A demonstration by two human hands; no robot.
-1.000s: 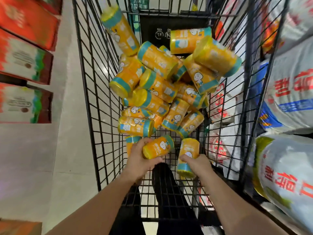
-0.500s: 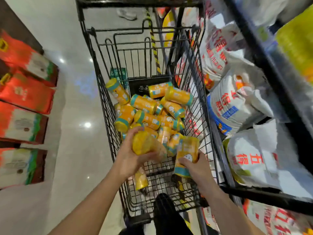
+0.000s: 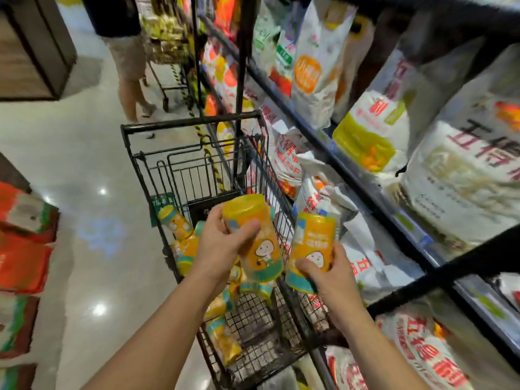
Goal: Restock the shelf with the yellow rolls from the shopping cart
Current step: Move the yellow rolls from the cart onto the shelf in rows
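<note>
Black metal shelving rack point(image 3: 346, 170), on the right: every tier in view is packed with white printed sacks point(image 3: 464, 175), and no free slot for rolls shows. Risk: rolls set on sloping sacks could roll off.

Black wire shopping cart point(image 3: 194, 123), parked just beside the rack. More yellow-and-teal cylindrical rolls point(image 3: 176, 222) lie loose inside.

Two rolls are lifted above the cart. The left-hand yellow roll point(image 3: 253, 237) is tilted, with the left hand point(image 3: 222, 249) wrapped round its upper half. The right-hand yellow roll point(image 3: 312, 243) is near upright, with the right hand point(image 3: 332, 277) curled round its bottom end only. That low grip on glossy wrap looks likely to let it tip or slip.

With both hands full, neither is free to shift sacks.
</note>
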